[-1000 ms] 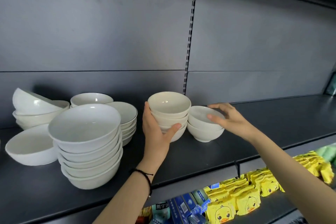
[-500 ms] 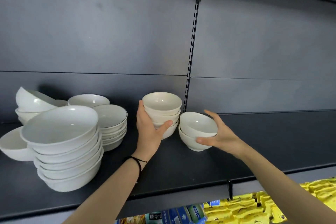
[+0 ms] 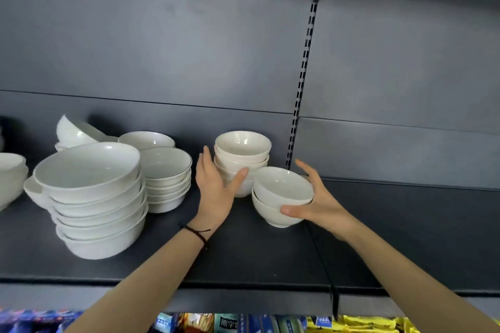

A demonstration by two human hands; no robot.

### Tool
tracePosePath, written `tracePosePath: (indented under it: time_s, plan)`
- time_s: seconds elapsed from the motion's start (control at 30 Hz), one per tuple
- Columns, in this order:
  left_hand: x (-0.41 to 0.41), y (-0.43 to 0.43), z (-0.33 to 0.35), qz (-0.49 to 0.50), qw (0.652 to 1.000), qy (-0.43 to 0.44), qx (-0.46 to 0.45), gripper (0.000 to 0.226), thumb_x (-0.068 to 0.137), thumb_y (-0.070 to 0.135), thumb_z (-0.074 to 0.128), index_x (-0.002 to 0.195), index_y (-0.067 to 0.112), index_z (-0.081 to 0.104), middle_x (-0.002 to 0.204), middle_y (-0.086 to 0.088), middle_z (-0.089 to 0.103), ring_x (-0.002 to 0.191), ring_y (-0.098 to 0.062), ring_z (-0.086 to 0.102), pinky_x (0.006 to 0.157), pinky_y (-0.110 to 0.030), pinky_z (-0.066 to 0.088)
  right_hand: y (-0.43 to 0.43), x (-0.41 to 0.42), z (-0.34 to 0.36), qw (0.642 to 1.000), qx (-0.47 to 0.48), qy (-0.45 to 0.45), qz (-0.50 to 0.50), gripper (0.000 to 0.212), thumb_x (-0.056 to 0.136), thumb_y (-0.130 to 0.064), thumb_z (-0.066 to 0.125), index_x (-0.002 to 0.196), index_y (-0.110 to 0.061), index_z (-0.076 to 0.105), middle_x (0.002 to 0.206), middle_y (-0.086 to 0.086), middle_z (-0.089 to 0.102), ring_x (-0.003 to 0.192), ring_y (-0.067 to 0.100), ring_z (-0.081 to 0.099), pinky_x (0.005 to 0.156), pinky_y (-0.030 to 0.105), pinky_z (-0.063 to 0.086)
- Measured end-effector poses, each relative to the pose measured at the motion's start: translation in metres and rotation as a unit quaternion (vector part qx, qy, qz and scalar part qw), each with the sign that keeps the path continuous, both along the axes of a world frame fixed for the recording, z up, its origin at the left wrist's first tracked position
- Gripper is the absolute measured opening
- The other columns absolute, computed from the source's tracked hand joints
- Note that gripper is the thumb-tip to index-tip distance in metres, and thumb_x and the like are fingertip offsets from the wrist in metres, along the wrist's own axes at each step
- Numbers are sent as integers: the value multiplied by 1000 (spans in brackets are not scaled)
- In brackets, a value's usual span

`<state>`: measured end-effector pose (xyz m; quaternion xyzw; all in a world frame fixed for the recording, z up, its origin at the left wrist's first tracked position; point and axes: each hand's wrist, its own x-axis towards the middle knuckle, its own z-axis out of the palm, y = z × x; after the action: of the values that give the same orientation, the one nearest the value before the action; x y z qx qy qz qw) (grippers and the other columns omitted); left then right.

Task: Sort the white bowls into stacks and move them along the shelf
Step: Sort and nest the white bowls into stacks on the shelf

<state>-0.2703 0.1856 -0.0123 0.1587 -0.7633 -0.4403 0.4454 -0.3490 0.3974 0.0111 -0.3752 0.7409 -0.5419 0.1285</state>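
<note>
Right fingers (image 3: pixel 307 170): spread and curved round the back of the pair of small white ceramic bowls (image 3: pixel 281 186); the thumb lies across its front, where the two bowls meet. The right hand (image 3: pixel 322 205) grips the pair.
Left fingers (image 3: pixel 205 162): straight and pointing up, just beside the left flank of the tall stack of small cream-white ceramic bowls (image 3: pixel 242 149). The thumb tip rests on the stack's front. The left hand (image 3: pixel 215 192) is spread and clasps nothing.
Pair, position: nested and upright, low on the dark grey metal shelf (image 3: pixel 243 257), just right of the tall stack and nearer the front. Whether the two stacks touch cannot be told.
Left wrist: thin dark cord bracelet (image 3: pixel 196 232).
Just left of the left fingers: stack of shallow white rimmed bowls (image 3: pixel 165 170).
Further left, nearer the front: stack of large deep white bowls (image 3: pixel 92 184).
Behind that stack: single white bowl tilted on its side (image 3: pixel 71 131).
Behind the right fingers: black slotted upright (image 3: pixel 300 89).
Below both arms: blurred yellow and blue packets (image 3: pixel 365 324).
</note>
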Motion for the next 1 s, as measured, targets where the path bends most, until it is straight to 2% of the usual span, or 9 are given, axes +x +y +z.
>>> tracePosePath:
  time_s: [0.13,0.27,0.37,0.47,0.57,0.7,0.83,0.93,1.0]
  plan:
    - [39,19,-3,-46,998,-5,-36,99,69,70,45,149,15,24,150,2,25,140,-12,19,112,-24,16,-5,1,-2,999,-13,-7,32,117,46,-37,89,142,-53,24,129,-7,51,115,6,58,96,28,52]
    - [58,29,-8,-170,981,-92,-2,100,60,71,64,144,33,24,144,12,30,139,-11,27,116,-39,29,-12,7,-4,998,-24,-5,59,116,51,-29,93,140,-54,23,129,-8,51,112,2,59,86,20,54]
    - [61,36,-6,-217,974,-62,20,103,55,59,82,141,40,28,141,12,42,135,-10,38,112,-41,37,-18,20,-6,996,-35,-3,82,119,54,-23,95,143,-49,21,128,-11,52,109,-5,59,81,14,53]
    - [65,39,-2,-237,970,-46,31,79,54,47,85,117,54,38,128,5,51,123,-11,50,104,-39,46,-20,29,-7,993,-47,-6,110,113,52,-24,91,135,-56,21,129,-8,52,108,-5,60,79,13,52]
    - [71,34,-3,-253,965,-35,56,65,57,40,84,109,40,45,116,9,61,114,-12,57,96,-36,51,-16,27,-9,990,-51,-22,128,112,66,-6,88,133,-61,17,132,-9,51,109,-3,60,79,15,53]
    - [75,28,-1,-262,962,-23,74,51,60,33,84,98,25,50,100,18,67,98,-5,62,76,-21,49,-10,25,-18,989,-30,-34,143,110,60,-15,88,128,-68,18,134,-15,49,118,-3,55,89,18,52]
    - [75,31,3,-234,970,-13,57,45,56,31,84,80,18,49,82,18,65,81,0,59,66,-12,44,-11,25,-25,988,-42,-51,139,109,66,-4,86,129,-63,19,138,-14,46,122,-4,50,85,13,50]
    - [76,33,3,-213,976,7,53,44,52,31,85,75,20,49,78,18,64,77,1,57,65,-11,43,-12,25,-27,988,-45,-68,132,120,53,-20,90,135,-59,11,138,-12,46,124,0,51,85,14,51]
    - [76,33,2,-206,977,24,56,42,52,30,85,73,24,50,84,12,65,84,-4,59,70,-19,48,-12,25,-28,988,-51,-74,130,123,49,-24,89,135,-59,9,136,-11,47,123,2,52,86,16,52]
